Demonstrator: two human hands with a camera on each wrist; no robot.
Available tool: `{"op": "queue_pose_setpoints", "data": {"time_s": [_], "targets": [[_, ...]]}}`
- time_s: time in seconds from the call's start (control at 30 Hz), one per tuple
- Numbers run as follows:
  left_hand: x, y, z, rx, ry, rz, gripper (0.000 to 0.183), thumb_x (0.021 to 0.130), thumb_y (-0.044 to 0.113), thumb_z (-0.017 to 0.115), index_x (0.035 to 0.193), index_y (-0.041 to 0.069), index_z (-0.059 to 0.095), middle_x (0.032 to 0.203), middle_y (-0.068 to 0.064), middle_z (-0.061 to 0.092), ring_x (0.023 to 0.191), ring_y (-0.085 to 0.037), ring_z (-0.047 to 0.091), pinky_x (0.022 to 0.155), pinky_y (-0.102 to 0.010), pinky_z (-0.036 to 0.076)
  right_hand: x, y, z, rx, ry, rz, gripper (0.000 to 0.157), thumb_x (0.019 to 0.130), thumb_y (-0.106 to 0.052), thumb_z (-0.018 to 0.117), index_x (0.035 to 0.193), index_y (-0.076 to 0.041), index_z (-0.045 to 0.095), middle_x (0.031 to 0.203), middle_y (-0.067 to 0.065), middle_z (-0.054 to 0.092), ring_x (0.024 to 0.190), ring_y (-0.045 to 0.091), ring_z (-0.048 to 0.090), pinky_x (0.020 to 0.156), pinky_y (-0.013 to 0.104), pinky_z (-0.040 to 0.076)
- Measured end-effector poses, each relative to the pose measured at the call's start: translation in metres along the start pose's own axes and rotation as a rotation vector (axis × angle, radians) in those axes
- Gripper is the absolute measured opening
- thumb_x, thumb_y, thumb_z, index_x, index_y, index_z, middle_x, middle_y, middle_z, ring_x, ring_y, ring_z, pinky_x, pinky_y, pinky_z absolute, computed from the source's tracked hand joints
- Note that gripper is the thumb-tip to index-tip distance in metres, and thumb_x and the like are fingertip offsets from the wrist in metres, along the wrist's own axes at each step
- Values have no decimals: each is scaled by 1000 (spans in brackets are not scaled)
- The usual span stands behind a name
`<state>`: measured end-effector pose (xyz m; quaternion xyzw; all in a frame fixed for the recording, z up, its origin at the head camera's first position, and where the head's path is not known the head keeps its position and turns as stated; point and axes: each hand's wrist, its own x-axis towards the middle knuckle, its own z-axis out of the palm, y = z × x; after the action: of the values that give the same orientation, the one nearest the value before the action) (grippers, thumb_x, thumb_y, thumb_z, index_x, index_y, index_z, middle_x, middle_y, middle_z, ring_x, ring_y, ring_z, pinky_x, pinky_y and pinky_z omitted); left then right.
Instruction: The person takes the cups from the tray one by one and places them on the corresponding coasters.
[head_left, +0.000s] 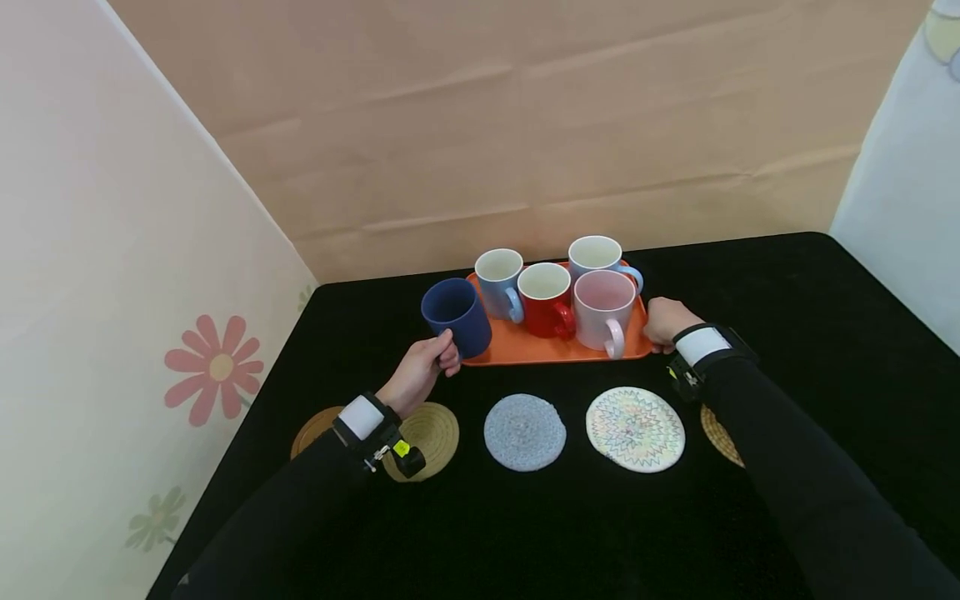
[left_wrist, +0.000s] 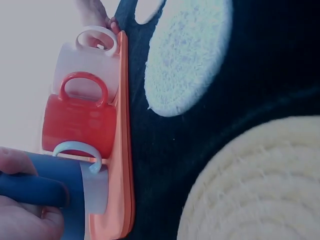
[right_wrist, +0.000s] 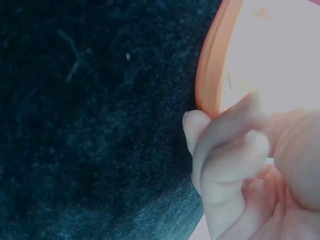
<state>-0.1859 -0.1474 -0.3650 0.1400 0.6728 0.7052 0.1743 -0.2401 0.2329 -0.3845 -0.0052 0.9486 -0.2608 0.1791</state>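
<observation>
My left hand (head_left: 420, 367) grips a dark blue mug (head_left: 468, 323) by its handle (left_wrist: 35, 190), thumb on one side and fingers on the other. The mug leans, overlapping the left end of an orange tray (head_left: 510, 343) in the head view; whether it touches the tray is unclear. On the tray stand a light blue mug (head_left: 497, 287), a red mug (head_left: 542, 312), a pink mug (head_left: 600, 312) and a white-and-blue mug (head_left: 592, 252). With curled fingers my right hand (head_left: 667, 323) holds the tray's right edge (right_wrist: 212, 75).
In front of the tray lie a tan coaster (head_left: 435, 437), a grey-blue coaster (head_left: 525, 433) and a patterned white coaster (head_left: 636, 429). My arms partly cover a brown coaster (head_left: 313, 429) and a woven coaster (head_left: 720, 437). Brown paper (head_left: 510, 142) hangs behind the black table.
</observation>
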Motion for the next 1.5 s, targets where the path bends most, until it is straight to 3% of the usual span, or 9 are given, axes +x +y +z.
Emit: {"op": "queue_pose_setpoints", "data": {"time_s": [0.2,0.57,0.87,1.0,1.23,1.5], "targets": [[-16,4,-11,27,6,-2,40,108,28,31,74,9,38,73,-2,33,69,-16,37,77,-31,31,-1,2,-2,-11,13,-30,12,88,5,46,78,8,51,55,9,56,44,14,54,48,26,50],[-57,3,-34,25,27,-14,39,108,31,29,75,12,38,74,0,34,71,-14,40,80,-33,32,2,1,1,89,-13,10,5,89,9,44,91,13,46,61,14,57,46,15,58,50,28,53],[-93,-3,-57,-12,-8,120,39,109,22,23,75,8,36,73,-3,28,69,-16,34,72,-27,32,-1,-2,-1,99,-28,27,8,92,8,45,96,14,44,64,15,56,48,16,58,51,27,53],[-109,-5,-67,-34,-11,171,39,109,17,20,76,1,32,73,-6,27,68,-21,28,67,-32,25,-1,-2,0,94,-25,30,8,93,8,45,97,15,44,65,16,56,48,16,58,51,27,53],[-145,-7,-83,5,59,138,39,109,19,19,77,-2,29,75,-8,28,70,-27,25,69,-36,24,3,-3,4,94,-31,31,8,93,6,45,96,14,46,66,17,56,49,16,58,52,28,54],[-173,-8,-96,85,188,110,42,109,23,20,77,-3,29,74,-9,28,68,-28,27,69,-38,22,3,2,1,102,-24,32,15,93,7,45,104,17,42,68,18,56,48,17,59,52,29,54]]}}
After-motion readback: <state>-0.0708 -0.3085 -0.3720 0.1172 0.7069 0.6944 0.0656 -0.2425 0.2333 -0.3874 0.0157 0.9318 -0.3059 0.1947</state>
